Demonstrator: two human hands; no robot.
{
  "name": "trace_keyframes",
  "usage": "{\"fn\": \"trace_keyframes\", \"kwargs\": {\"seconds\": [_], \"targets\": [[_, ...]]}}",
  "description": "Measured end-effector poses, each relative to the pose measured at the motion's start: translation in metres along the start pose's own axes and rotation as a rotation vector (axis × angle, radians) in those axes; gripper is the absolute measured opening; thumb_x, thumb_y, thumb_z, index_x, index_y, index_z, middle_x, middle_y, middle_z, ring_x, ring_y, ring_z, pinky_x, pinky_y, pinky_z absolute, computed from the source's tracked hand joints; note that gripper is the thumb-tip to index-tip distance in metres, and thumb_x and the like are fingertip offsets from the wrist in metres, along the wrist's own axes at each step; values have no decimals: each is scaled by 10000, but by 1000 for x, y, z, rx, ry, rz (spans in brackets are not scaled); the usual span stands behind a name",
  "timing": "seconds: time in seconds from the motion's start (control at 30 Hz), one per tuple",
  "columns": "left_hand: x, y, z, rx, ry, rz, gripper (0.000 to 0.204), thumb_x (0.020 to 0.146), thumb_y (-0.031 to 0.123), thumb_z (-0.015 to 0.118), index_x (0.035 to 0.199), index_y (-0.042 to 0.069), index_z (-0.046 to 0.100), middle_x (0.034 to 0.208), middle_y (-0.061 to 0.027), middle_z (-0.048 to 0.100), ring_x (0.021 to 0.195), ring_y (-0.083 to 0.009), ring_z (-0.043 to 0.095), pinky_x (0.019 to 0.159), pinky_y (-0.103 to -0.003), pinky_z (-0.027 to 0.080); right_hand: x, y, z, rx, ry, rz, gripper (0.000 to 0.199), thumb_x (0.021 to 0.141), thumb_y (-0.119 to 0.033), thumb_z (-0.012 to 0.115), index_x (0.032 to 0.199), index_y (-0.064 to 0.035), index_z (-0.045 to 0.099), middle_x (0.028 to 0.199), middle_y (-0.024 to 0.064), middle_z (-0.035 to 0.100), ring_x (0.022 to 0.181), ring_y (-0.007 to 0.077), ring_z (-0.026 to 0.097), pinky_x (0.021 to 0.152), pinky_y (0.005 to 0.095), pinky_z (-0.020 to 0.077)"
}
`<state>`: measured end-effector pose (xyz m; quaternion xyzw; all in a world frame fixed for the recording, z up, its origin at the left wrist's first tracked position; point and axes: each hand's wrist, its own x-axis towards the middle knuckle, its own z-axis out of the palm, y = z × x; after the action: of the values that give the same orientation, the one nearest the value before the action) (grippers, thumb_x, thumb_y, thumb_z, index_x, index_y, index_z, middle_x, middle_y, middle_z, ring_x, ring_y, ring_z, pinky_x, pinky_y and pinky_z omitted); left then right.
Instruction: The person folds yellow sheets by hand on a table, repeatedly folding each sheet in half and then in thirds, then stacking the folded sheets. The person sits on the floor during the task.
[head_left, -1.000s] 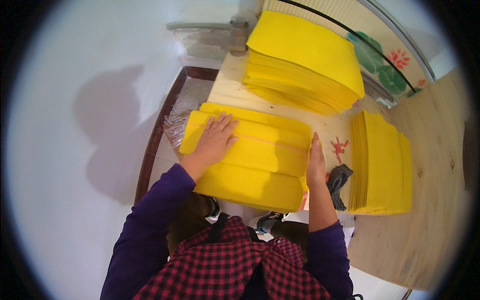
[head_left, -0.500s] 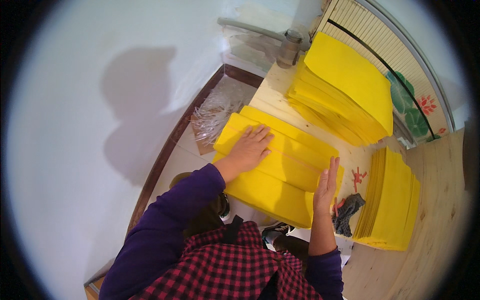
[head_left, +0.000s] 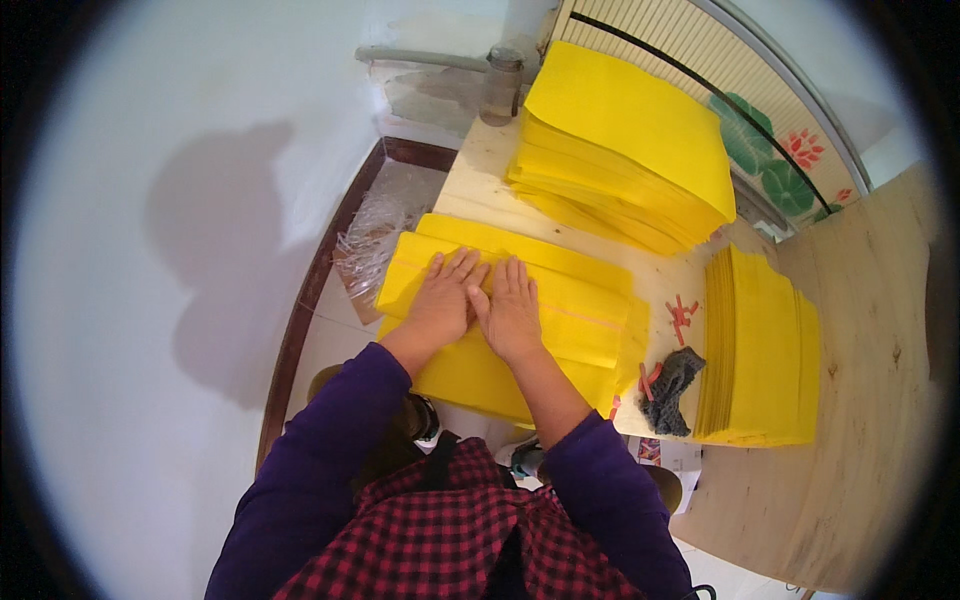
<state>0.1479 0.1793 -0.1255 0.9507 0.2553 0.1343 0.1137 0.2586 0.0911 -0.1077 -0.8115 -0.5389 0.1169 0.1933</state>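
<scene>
A folded yellow sheet [head_left: 580,340], felt-like, lies in front of me over the edge of a wooden table [head_left: 470,190], with more yellow layers beneath it. A thin orange line runs along its upper fold. My left hand [head_left: 440,305] rests flat on the sheet with fingers extended. Close beside it, my right hand [head_left: 510,318] also presses flat, its thumb by the left fingers. Neither hand grips anything. Farther back stands a thick pile of yellow sheets [head_left: 630,110]. Another yellow stack [head_left: 765,350] is at the right.
Small red strips [head_left: 682,315] and a crumpled dark grey cloth [head_left: 675,390] lie between the sheet and the right stack. A lidded clear jar [head_left: 502,88] stands at the table's far left corner. White stringy fibres [head_left: 375,230] lie near the left wall [head_left: 120,300].
My right hand has moved left from the sheet's right edge and now lies flat beside my left hand. The view has shifted, so the scene sits farther left.
</scene>
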Motion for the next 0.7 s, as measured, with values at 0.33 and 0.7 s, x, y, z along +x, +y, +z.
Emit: {"fn": "trace_keyframes", "kwargs": {"seconds": [0.33,0.7], "targets": [[-1,1,3,-30,5,-6,486,935,304,499,1351,56,458,1456,-147,397,1385,-283,310,1140,-475,187,-32,103,-29,-236,91,327,823,941,-572,364,1465,46,217,1542,220,188,1447,330,137,1169,451,110],[33,54,3,-65,-38,-70,565,958,367,455,1413,39,386,1471,-151,379,1404,-287,276,1153,-483,150,-35,97,-35,-331,66,405,813,954,-550,339,1467,61,180,1548,232,150,1448,336,123,1164,462,122]]}}
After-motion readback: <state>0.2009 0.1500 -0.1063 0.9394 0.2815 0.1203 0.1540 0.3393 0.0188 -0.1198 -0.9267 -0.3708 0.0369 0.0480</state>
